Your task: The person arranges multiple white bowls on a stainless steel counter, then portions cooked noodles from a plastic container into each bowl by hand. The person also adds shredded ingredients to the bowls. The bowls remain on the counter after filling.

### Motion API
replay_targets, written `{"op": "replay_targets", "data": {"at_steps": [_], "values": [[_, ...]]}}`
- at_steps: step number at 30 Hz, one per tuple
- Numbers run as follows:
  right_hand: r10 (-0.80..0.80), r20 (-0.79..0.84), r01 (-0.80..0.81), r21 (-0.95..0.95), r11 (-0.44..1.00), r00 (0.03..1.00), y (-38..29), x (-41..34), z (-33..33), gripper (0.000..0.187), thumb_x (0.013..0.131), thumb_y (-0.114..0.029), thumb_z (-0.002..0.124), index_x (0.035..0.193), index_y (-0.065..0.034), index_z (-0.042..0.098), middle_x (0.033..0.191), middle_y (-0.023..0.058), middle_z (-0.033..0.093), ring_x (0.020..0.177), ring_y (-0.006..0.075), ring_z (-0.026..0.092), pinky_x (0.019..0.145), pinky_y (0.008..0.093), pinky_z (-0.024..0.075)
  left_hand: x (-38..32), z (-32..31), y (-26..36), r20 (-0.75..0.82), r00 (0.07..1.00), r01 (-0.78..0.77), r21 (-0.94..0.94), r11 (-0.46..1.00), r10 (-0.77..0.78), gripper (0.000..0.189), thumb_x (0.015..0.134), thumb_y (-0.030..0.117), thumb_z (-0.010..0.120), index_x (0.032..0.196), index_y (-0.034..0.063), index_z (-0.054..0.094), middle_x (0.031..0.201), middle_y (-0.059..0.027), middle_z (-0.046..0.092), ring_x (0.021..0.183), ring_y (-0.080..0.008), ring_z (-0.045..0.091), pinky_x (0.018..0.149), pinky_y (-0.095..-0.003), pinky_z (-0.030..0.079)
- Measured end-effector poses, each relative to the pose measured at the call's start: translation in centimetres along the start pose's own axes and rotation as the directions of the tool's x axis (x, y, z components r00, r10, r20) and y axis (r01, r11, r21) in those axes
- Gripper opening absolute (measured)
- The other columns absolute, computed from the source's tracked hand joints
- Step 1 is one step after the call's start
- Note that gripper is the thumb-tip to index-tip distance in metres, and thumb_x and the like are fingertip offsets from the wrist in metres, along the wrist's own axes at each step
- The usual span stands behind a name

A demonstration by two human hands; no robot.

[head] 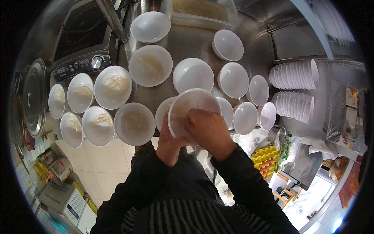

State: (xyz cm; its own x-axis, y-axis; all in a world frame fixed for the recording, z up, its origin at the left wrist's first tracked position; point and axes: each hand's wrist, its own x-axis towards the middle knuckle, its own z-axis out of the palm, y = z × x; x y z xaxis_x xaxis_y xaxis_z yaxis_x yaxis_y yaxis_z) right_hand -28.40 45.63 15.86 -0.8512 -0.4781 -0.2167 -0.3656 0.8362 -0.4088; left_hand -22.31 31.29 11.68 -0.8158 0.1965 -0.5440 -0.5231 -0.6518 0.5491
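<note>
My left hand (pixel 171 146) grips the near left side of a white bowl (pixel 182 102), which is held up above the steel counter. The fingers of my right hand (pixel 206 128) reach into that bowl, curled together; motion blur and the hand itself hide whether they hold anything. Pale, thin noodle-like strands lie in several white bowls on the left, among them one bowl (pixel 113 87) and another bowl (pixel 150 65) farther back. No contents show in a white bowl (pixel 193 75) just beyond my hands, nor in a bowl (pixel 233 80) to its right.
An induction cooker (pixel 80 63) stands at the back left beside a metal post (pixel 112 22). A translucent plastic tub (pixel 201 22) sits at the back. Stacked white bowls (pixel 293 74) lie sideways at the right. Egg trays (pixel 265 159) are lower right. A round metal lid (pixel 35 98) is far left.
</note>
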Motion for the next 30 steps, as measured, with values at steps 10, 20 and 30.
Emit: {"op": "replay_targets", "data": {"at_steps": [10, 20, 30], "values": [[0.377, -0.252, -0.165, 0.594, 0.787, 0.891, -1.0, -1.7, -10.1, 0.009, 0.094, -0.007, 0.074, 0.094, 0.0018, 0.072, 0.081, 0.0099, 0.075, 0.071, 0.0120, 0.071, 0.065, 0.0274, 0.0563, 1.8, -1.9, 2.2, -0.004, 0.993, -0.121, -0.038, 0.992, 0.121, 0.085, 0.067, 0.003, 0.069, 0.148, 0.0032, 0.043, 0.135, -0.0119, 0.059, 0.128, -0.0264, 0.058, 0.108, -0.0404, 0.049], [0.357, -0.116, -0.267, 0.465, 0.844, 0.927, 5.8, 4.2, -3.3, 0.017, 0.100, -0.013, 0.067, 0.101, 0.0024, 0.073, 0.083, 0.0112, 0.074, 0.064, 0.0127, 0.068, 0.061, 0.0261, 0.0514, -0.6, -6.3, 4.7, -0.236, 0.953, -0.188, 0.019, 0.982, 0.188, 0.076, 0.067, 0.003, 0.060, 0.142, 0.0029, 0.050, 0.128, -0.0097, 0.062, 0.118, -0.0258, 0.063, 0.097, -0.0345, 0.053], [-0.034, -0.053, 0.041, 0.146, 0.988, 0.998, -0.9, -1.2, -2.4, 0.039, 0.092, -0.023, 0.073, 0.124, -0.0039, 0.065, 0.112, 0.0154, 0.072, 0.077, 0.0318, 0.075, 0.066, 0.0414, 0.0621, -0.5, -4.1, 2.2, -0.073, 0.995, -0.065, 0.073, 0.995, 0.070, 0.078, 0.066, -0.004, 0.064, 0.143, 0.0032, 0.049, 0.131, -0.0111, 0.062, 0.123, -0.0259, 0.061, 0.101, -0.0377, 0.053]]}}
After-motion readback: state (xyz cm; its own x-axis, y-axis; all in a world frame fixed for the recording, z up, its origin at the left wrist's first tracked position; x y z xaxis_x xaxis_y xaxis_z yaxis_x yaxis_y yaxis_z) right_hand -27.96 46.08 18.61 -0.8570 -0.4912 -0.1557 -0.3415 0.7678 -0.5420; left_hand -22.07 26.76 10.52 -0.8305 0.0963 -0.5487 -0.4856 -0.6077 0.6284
